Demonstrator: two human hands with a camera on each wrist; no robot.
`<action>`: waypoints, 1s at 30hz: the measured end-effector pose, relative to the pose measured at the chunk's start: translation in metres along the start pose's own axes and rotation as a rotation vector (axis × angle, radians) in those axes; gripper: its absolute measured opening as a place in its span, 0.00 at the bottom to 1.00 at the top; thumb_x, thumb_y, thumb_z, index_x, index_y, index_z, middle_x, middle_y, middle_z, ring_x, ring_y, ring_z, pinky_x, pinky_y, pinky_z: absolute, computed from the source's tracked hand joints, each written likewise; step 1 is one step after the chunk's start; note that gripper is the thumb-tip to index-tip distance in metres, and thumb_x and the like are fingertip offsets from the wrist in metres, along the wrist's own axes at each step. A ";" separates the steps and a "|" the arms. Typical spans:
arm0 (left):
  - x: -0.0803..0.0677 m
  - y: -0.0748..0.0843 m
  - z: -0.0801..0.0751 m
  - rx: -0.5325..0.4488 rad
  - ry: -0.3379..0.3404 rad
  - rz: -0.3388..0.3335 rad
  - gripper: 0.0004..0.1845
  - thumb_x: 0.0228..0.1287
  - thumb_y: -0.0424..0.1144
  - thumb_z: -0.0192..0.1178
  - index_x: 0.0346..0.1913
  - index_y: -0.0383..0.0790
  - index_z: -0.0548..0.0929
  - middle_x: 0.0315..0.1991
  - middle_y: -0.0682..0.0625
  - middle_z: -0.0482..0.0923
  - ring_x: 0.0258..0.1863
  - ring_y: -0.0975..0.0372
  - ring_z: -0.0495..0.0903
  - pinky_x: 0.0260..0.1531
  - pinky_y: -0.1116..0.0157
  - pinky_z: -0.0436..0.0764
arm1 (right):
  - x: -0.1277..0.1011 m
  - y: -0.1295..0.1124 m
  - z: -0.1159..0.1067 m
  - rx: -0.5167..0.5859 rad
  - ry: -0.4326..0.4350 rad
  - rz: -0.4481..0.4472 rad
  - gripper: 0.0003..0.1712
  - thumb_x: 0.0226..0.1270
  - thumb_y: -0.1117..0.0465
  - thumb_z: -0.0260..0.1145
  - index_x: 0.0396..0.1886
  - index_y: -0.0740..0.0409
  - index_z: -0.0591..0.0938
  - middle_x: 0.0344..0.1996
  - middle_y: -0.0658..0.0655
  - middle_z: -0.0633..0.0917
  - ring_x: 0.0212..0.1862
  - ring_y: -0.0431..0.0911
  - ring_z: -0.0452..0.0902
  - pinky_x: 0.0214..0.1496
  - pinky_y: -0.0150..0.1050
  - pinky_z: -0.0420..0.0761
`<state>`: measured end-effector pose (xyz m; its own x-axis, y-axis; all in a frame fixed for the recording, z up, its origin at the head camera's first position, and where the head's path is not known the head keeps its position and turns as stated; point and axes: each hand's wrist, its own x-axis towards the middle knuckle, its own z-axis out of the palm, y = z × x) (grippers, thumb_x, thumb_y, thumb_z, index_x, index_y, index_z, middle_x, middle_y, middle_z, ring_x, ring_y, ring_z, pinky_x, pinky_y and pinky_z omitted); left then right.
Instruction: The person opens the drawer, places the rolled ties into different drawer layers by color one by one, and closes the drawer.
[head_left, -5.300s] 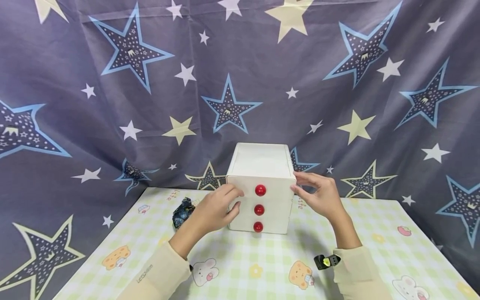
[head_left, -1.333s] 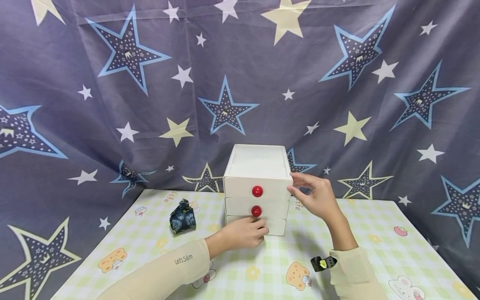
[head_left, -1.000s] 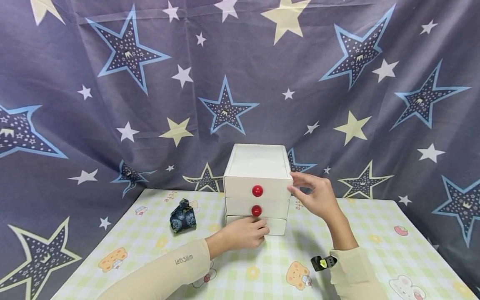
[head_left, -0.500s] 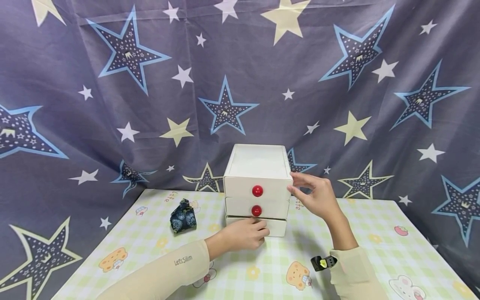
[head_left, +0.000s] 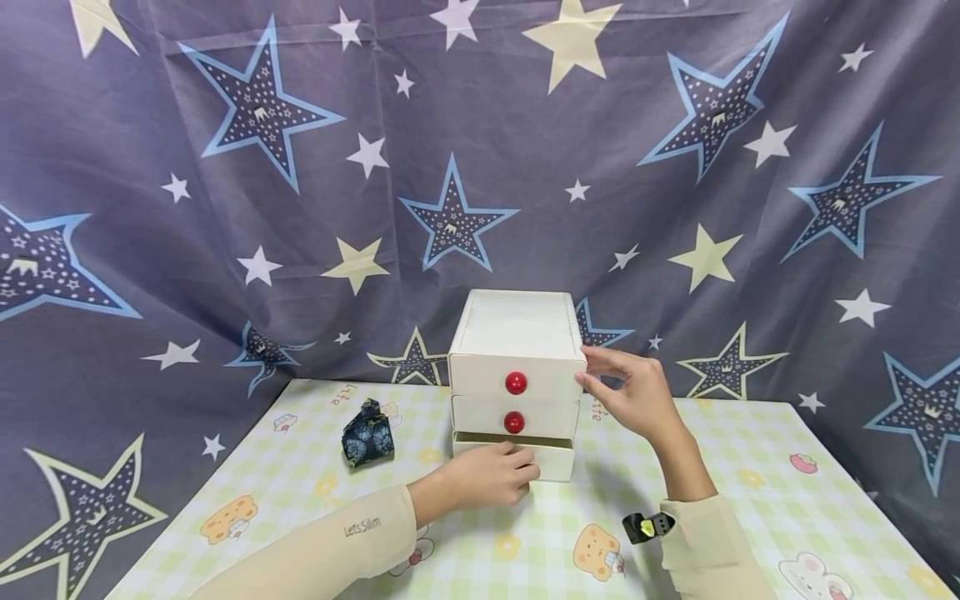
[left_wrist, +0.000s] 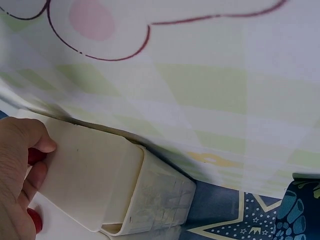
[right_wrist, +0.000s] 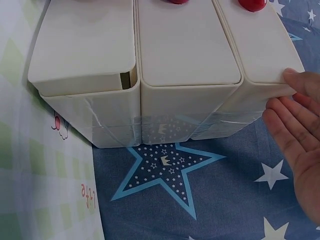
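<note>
White cabinet [head_left: 517, 323] sitting mid-table on checked cloth [head_left: 750, 517]; bottom drawer [head_left: 557, 463] partway out, upper two drawers [head_left: 480, 373] shut; left hand [head_left: 491, 477] grasping bottom drawer's red knob [left_wrist: 36, 156], thumb and fingers round it; right hand [head_left: 633, 387] not clenched, fairly straight fingers plus thumb just touching cabinet's upper right front corner; dark patterned bundle [head_left: 367, 437] left of cabinet, not touching

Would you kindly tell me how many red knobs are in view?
3: the top knob on the upper drawer, the middle knob below it, and the bottom knob, partly hidden by the left hand, on the lowest drawer.
</note>
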<state>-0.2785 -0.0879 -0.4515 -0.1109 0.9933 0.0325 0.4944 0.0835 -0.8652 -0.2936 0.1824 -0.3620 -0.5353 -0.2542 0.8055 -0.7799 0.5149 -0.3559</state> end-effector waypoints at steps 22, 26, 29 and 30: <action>-0.004 0.004 -0.013 -0.017 0.010 0.016 0.09 0.74 0.45 0.58 0.38 0.62 0.87 0.42 0.59 0.72 0.45 0.64 0.72 0.40 0.70 0.77 | 0.000 -0.004 0.000 0.004 -0.005 0.009 0.23 0.58 0.67 0.79 0.54 0.63 0.87 0.38 0.57 0.91 0.38 0.49 0.90 0.41 0.18 0.78; -0.004 0.005 -0.015 -0.021 0.010 0.022 0.09 0.74 0.45 0.58 0.38 0.62 0.86 0.42 0.59 0.72 0.45 0.64 0.72 0.40 0.70 0.77 | 0.000 -0.004 0.000 0.001 -0.003 0.010 0.23 0.58 0.67 0.79 0.54 0.63 0.87 0.38 0.57 0.91 0.38 0.50 0.90 0.42 0.18 0.78; -0.005 0.006 -0.016 -0.022 0.023 0.023 0.09 0.74 0.45 0.58 0.37 0.61 0.86 0.42 0.59 0.73 0.44 0.64 0.72 0.39 0.69 0.77 | 0.000 -0.003 0.000 0.000 -0.001 0.006 0.23 0.58 0.67 0.79 0.54 0.63 0.87 0.38 0.57 0.91 0.38 0.50 0.90 0.42 0.18 0.78; -0.005 0.006 -0.016 -0.020 0.028 0.024 0.09 0.74 0.45 0.58 0.37 0.61 0.86 0.42 0.58 0.73 0.44 0.64 0.72 0.39 0.69 0.77 | 0.000 -0.003 0.000 0.001 -0.001 0.005 0.23 0.58 0.67 0.79 0.54 0.63 0.87 0.38 0.57 0.91 0.38 0.50 0.90 0.42 0.18 0.78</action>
<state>-0.2611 -0.0908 -0.4484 -0.0744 0.9969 0.0264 0.5139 0.0610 -0.8557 -0.2912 0.1806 -0.3614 -0.5394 -0.2520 0.8034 -0.7775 0.5156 -0.3602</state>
